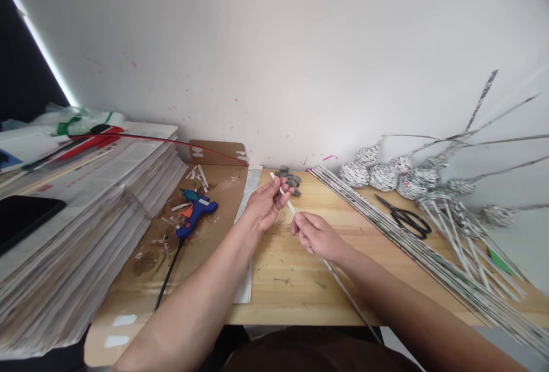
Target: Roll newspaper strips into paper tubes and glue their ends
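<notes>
Between my two hands runs a thin rolled paper tube (290, 206), slanting from upper left to lower right. My left hand (268, 200) pinches it near its upper end, which pokes out past the thumb. My right hand (315, 234) is closed around it lower down. From under the right wrist the rest of the tube trails off past the table's front edge. Just behind my left fingers lies a small crumpled grey wad (289, 179), partly hidden by the hand.
A blue hot glue gun (195, 215) lies on stained cardboard (223, 189), beside a tall newspaper stack (128, 200). To the right are a bundle of paper tubes (386, 226), black scissors (407, 219) and several woven paper pieces (384, 176) with long tails. Behind rises a wall (274, 63).
</notes>
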Tool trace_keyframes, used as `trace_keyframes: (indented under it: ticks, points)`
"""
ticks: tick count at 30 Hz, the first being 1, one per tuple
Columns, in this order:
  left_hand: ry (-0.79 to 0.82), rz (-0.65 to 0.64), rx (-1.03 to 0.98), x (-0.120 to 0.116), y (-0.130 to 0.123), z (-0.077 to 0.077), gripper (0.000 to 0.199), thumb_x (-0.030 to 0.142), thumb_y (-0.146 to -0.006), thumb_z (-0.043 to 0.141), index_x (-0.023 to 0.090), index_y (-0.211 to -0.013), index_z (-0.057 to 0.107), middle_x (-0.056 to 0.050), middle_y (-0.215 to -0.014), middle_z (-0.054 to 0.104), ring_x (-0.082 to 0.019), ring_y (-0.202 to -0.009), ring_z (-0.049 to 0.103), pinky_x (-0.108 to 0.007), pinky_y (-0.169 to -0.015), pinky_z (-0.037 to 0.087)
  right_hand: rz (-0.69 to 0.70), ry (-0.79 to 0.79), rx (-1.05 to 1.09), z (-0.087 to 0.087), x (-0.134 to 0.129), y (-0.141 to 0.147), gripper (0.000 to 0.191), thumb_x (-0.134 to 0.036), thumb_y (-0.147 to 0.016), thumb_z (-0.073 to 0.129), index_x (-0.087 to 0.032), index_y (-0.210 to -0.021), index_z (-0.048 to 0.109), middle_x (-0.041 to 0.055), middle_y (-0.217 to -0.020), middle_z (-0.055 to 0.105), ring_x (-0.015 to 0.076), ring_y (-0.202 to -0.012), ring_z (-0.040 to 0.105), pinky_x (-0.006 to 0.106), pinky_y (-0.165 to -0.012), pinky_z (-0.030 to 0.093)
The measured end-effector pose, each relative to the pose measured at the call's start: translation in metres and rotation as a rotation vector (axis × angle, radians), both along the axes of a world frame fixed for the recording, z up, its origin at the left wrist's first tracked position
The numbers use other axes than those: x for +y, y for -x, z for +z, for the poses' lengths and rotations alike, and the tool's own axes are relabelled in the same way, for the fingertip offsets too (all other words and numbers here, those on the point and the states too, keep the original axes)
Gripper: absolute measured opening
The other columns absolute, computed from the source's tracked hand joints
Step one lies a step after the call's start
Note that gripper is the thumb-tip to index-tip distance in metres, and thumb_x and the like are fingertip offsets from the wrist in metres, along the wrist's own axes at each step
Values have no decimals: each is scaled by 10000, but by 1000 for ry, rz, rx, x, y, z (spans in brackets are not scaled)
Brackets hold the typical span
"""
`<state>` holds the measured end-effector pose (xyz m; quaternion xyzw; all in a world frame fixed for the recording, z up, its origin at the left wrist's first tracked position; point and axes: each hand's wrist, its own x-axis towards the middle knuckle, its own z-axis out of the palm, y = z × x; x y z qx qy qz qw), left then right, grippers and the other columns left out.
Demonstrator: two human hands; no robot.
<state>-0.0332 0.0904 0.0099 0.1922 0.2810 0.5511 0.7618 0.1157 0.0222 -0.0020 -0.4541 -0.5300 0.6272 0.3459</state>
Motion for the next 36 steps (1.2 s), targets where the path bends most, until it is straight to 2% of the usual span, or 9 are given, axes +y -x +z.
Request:
trace_keyframes:
  ticks: [4,10,15,17,23,27,30,33,36]
  points:
    - [4,-12,-29,0,0,0,156,174,-888,547,88,-826,662,-35,-693,645,-100,-670,686,-125,-591,561,177,243,285,-1,-3,-6,378,-574,-901,389,-218,-792,456,-111,-420,205,82,-348,186,217,-376,220]
    - [14,35,-19,0,1,1,147,202,-876,571,84,-844,652,-27,-675,633,-106,-654,685,-129,-551,559,-66,-158,-145,-4,-15,-11,400,-562,-873,495,-172,-805,554,-49,-520,438,73,-438,365,214,-441,273]
    - [48,38,-49,-3,-2,6,161,179,-887,547,75,-822,651,-28,-638,618,-91,-607,671,-112,-536,549,162,220,214,-5,-17,-19,391,-584,-911,368,-221,-792,454,-111,-405,216,84,-345,191,215,-386,220]
    - [56,47,-58,-3,-2,7,166,179,-889,542,77,-816,651,-26,-632,614,-88,-605,668,-111,-543,550,210,272,283,-6,-16,-20,384,-582,-917,345,-228,-811,450,-114,-407,187,88,-343,182,217,-387,225]
    - [25,64,-54,1,-1,2,115,159,-862,587,77,-853,668,-50,-702,655,-113,-688,694,-139,-615,573,-81,-111,-122,-8,-18,-18,442,-591,-881,456,-174,-749,520,-60,-482,394,72,-420,329,212,-422,242]
    - [21,31,-64,0,-1,2,132,149,-874,567,72,-845,670,-47,-683,653,-111,-670,693,-124,-586,564,118,177,205,-7,-19,-20,424,-608,-892,397,-222,-716,396,-112,-386,213,79,-339,156,214,-363,155]
    - [29,26,-95,-1,-1,3,139,150,-878,559,76,-834,669,-39,-668,644,-102,-649,688,-117,-574,558,244,322,377,-7,-19,-22,413,-599,-896,383,-237,-705,335,-119,-377,138,91,-327,117,219,-358,177]
    - [42,38,-72,0,-1,2,111,150,-859,588,76,-841,669,-44,-679,650,-109,-653,691,-123,-566,560,132,198,189,-6,-18,-20,438,-632,-898,331,-226,-776,438,-110,-398,225,87,-338,163,222,-373,184]
    - [39,54,-36,1,-2,-1,96,158,-839,619,79,-861,670,-47,-698,661,-117,-664,695,-136,-563,566,-68,-159,-178,-2,-17,-16,402,-586,-876,455,-196,-814,530,-47,-527,436,95,-451,358,231,-450,273]
